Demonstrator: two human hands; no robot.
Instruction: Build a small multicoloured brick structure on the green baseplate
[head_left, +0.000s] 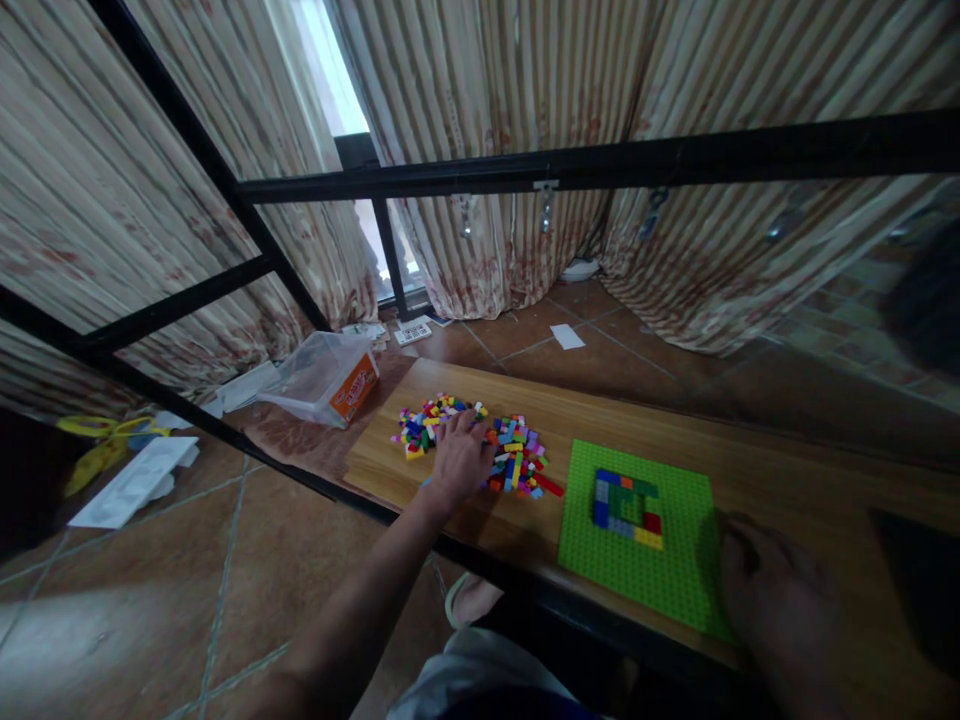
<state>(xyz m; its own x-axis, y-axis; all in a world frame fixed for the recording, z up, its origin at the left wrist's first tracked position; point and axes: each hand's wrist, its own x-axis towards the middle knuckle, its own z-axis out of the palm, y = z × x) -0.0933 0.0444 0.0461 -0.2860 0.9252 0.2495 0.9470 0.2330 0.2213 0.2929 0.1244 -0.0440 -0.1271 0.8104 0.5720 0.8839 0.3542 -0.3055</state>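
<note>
My left hand [463, 455] reaches into a loose pile of small coloured building bricks [516, 440], fingers extended and touching the bricks. Its fingertips partly cover the pile, and I see no brick clearly gripped. To the right lies a green baseplate [675, 575]. On it stands a square outline of bricks [602, 500] in blue, grey, green, red, yellow and orange, with more green bricks inside. My right hand [776, 590] rests at the baseplate's right edge, its fingers curled in shadow. Whatever those fingers may hold is hidden.
Everything lies on a narrow wooden board [480, 385]. Past its left end sits a clear plastic bin [315, 375] with an orange label. A black metal rail [600, 172] crosses ahead, before striped curtains [517, 80]. A dark flat object [911, 570] is at far right.
</note>
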